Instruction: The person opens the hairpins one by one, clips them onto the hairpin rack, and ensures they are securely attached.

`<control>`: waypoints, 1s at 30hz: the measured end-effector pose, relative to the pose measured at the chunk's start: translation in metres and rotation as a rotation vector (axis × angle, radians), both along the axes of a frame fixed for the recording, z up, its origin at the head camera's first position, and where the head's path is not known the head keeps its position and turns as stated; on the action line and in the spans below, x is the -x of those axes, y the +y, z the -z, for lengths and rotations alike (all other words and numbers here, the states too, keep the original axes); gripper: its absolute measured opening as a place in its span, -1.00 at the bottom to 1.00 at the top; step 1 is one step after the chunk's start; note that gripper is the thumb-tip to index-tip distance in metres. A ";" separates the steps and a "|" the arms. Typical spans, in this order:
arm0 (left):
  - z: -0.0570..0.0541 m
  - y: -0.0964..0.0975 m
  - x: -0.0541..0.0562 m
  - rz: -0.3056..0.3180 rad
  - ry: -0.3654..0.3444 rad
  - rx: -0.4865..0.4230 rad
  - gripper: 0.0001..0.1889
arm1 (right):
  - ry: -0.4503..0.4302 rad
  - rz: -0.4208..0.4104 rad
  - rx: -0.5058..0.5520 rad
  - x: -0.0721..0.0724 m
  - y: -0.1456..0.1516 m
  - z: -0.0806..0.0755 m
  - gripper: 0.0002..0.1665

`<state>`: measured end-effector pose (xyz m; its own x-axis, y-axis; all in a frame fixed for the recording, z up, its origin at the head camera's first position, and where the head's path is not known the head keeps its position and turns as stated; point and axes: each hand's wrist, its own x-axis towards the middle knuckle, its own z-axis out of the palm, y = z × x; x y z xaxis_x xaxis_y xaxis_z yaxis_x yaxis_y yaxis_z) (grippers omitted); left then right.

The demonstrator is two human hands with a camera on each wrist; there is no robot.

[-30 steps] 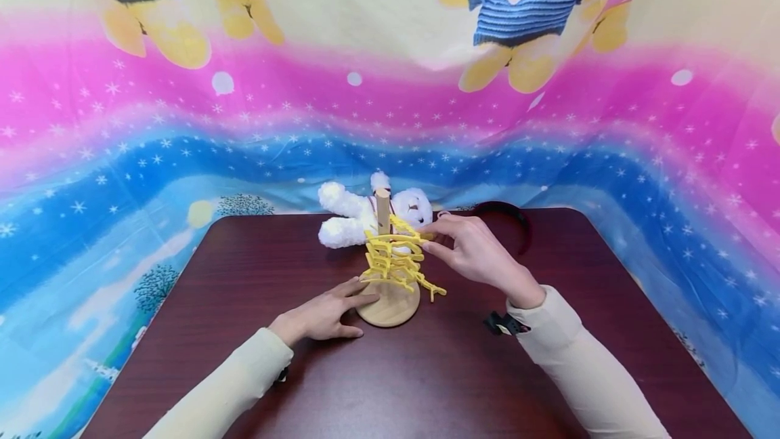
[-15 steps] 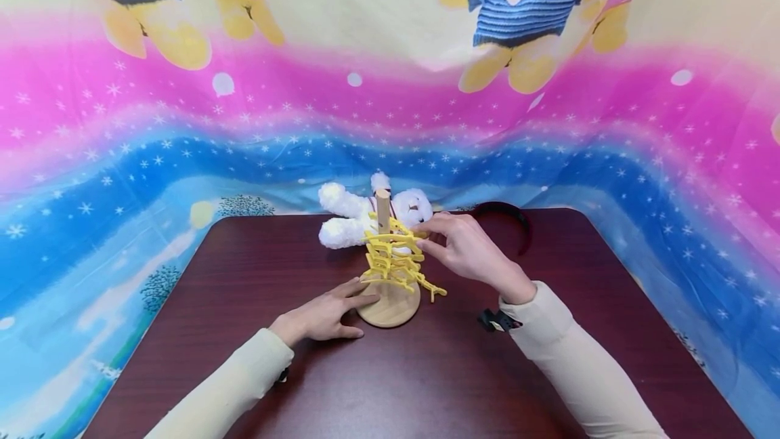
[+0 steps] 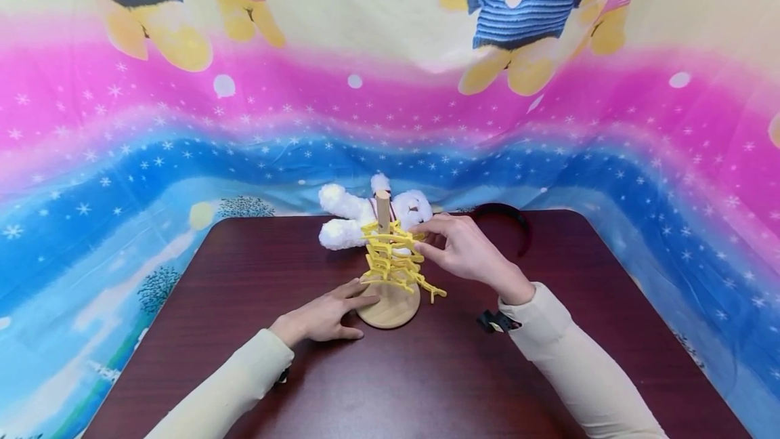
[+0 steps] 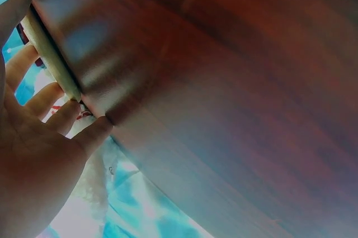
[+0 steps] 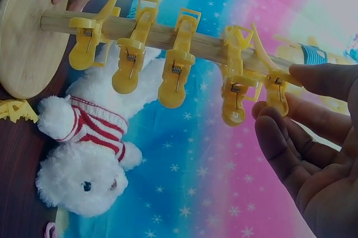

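Note:
A round wooden base (image 3: 390,314) carries an upright wooden post (image 3: 382,212). Several yellow spring clips (image 5: 176,76) are attached along that post, one above another. My right hand (image 3: 475,253) pinches the topmost yellow clip (image 5: 276,90) between thumb and fingers, close to the post's top end. Whether this clip bites on the post is hard to tell. My left hand (image 3: 319,314) rests with fairly straight fingers at the left edge of the base, its fingertips touching it; in the left wrist view the fingers (image 4: 42,101) are spread beside the base's rim.
Behind the post a white plush bear (image 3: 347,215) in a red-striped top lies on its side on the dark table (image 3: 274,249). A yellow clip (image 3: 434,290) lies right of the base. Farther back right is a dark curved headband (image 3: 512,212). A patterned cloth (image 3: 365,114) hangs behind.
My right hand has shifted slightly left, toward the post, bringing the top clip with it; that clip has turned to lie more level around the post. My left hand has stayed put.

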<state>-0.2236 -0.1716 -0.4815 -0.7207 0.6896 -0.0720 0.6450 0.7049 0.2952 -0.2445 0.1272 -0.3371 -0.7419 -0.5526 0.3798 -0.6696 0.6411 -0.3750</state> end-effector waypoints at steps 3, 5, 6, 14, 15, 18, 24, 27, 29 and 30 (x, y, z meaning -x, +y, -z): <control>0.000 0.000 0.000 -0.002 -0.003 0.005 -0.24 | -0.002 0.006 -0.003 0.000 0.000 0.000 -0.70; 0.000 0.000 -0.001 -0.004 -0.008 0.005 -0.24 | -0.005 0.011 -0.002 0.000 -0.001 0.000 -0.69; 0.000 0.000 -0.001 -0.001 -0.006 0.001 -0.25 | -0.009 0.016 -0.002 0.000 -0.001 0.001 -0.68; 0.001 0.000 0.001 0.007 0.005 0.002 -0.24 | -0.057 0.060 0.005 -0.001 0.001 0.002 -0.60; 0.001 0.000 0.001 0.012 0.010 -0.001 -0.24 | -0.056 0.062 0.004 -0.001 0.001 0.002 -0.59; 0.002 0.000 0.001 0.019 0.017 -0.005 -0.23 | -0.055 0.063 0.010 -0.001 0.002 0.003 -0.59; 0.002 0.000 0.001 0.021 0.015 -0.010 -0.24 | -0.069 0.062 0.034 -0.003 0.005 0.002 -0.58; 0.001 0.000 0.001 0.015 0.010 -0.003 -0.23 | -0.094 0.071 0.048 -0.004 0.009 0.001 -0.57; 0.001 0.001 0.001 0.013 0.006 -0.003 -0.24 | -0.113 0.077 0.058 -0.004 0.012 0.001 -0.58; 0.001 0.001 0.000 0.012 0.005 -0.004 -0.24 | -0.122 0.078 0.063 -0.004 0.014 0.001 -0.58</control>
